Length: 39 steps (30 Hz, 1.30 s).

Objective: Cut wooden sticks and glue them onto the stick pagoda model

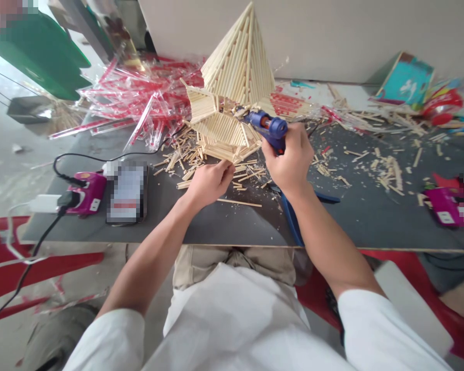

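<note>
A model house of pale wooden sticks with a steep pointed roof stands on the dark tabletop. My right hand is shut on a blue glue gun whose nozzle points at the model's lower roof edge. My left hand is closed in a pinch on a short stick just in front of the model's base, among loose stick offcuts.
Red-and-clear plastic wrappers are heaped at the back left. A blurred phone and a pink device with cables lie at left. Blue-handled pliers rest under my right wrist. More scraps, another pink item and colourful boxes lie at right.
</note>
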Each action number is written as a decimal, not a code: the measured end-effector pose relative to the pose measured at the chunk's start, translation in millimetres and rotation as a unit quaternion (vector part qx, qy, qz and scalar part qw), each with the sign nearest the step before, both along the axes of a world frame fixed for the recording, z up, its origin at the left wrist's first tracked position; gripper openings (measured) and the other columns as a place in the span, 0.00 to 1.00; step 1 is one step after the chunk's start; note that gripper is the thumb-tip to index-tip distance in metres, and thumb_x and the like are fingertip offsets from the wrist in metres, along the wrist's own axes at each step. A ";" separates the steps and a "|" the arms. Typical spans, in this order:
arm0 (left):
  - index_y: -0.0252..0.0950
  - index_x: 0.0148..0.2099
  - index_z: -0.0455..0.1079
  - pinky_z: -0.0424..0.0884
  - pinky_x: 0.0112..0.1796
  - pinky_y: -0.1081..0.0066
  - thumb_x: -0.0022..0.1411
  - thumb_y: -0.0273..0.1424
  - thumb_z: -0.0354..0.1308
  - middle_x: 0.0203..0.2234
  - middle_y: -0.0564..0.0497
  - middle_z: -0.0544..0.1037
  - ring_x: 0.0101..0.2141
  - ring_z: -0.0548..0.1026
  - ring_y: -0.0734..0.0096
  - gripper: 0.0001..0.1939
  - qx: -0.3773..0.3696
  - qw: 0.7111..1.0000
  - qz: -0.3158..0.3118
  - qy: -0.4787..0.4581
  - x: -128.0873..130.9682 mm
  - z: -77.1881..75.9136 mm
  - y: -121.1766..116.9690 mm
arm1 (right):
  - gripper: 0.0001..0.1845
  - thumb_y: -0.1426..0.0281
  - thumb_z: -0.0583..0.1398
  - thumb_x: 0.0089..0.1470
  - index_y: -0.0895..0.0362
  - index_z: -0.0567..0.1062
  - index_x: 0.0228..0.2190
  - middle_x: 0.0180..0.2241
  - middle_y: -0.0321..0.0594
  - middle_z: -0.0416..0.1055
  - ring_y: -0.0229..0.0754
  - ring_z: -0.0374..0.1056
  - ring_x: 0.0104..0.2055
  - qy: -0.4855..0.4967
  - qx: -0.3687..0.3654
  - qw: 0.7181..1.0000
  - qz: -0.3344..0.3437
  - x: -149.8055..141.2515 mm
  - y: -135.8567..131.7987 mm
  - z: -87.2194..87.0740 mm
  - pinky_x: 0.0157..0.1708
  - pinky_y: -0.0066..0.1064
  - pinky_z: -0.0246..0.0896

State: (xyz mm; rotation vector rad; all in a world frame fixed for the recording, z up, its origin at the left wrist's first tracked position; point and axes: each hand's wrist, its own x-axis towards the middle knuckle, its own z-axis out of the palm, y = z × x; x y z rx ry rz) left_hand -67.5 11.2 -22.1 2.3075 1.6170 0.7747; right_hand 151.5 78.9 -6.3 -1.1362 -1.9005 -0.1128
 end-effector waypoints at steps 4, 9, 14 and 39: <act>0.36 0.45 0.73 0.62 0.30 0.70 0.74 0.36 0.46 0.27 0.49 0.80 0.26 0.76 0.67 0.15 0.003 1.000 0.000 0.003 -0.5 -0.3 0.0 | 0.14 0.56 0.53 0.67 0.52 0.68 0.45 0.44 0.49 0.71 0.52 0.72 0.51 0.002 0.005 1.000 0.012 -0.3 -0.4 0.7 0.54 0.50 0.72; 0.36 0.45 0.73 0.62 0.29 0.70 0.74 0.36 0.46 0.25 0.49 0.79 0.25 0.76 0.67 0.15 0.004 1.000 -0.001 0.005 -1.3 -1.2 0.1 | 0.17 0.53 0.55 0.65 0.51 0.68 0.45 0.43 0.48 0.72 0.54 0.72 0.51 0.000 -0.007 1.000 0.014 2.8 -3.6 -1.7 0.53 0.51 0.72; 0.36 0.45 0.74 0.61 0.29 0.71 0.75 0.37 0.44 0.25 0.48 0.79 0.25 0.76 0.67 0.18 0.009 1.000 0.004 0.007 -1.8 -1.9 0.5 | 0.23 0.48 0.54 0.64 0.52 0.70 0.47 0.41 0.47 0.73 0.52 0.74 0.46 0.017 -0.008 1.000 0.013 14.7 -3.7 -5.1 0.48 0.47 0.72; 0.38 0.39 0.72 0.60 0.28 0.71 0.75 0.39 0.45 0.23 0.51 0.76 0.22 0.71 0.69 0.18 -0.010 1.000 0.011 0.002 1.1 2.0 -0.9 | 0.20 0.48 0.60 0.60 0.52 0.70 0.41 0.29 0.40 0.75 0.48 0.76 0.34 0.007 -0.110 0.994 -0.016 59.3 13.2 4.7 0.40 0.43 0.75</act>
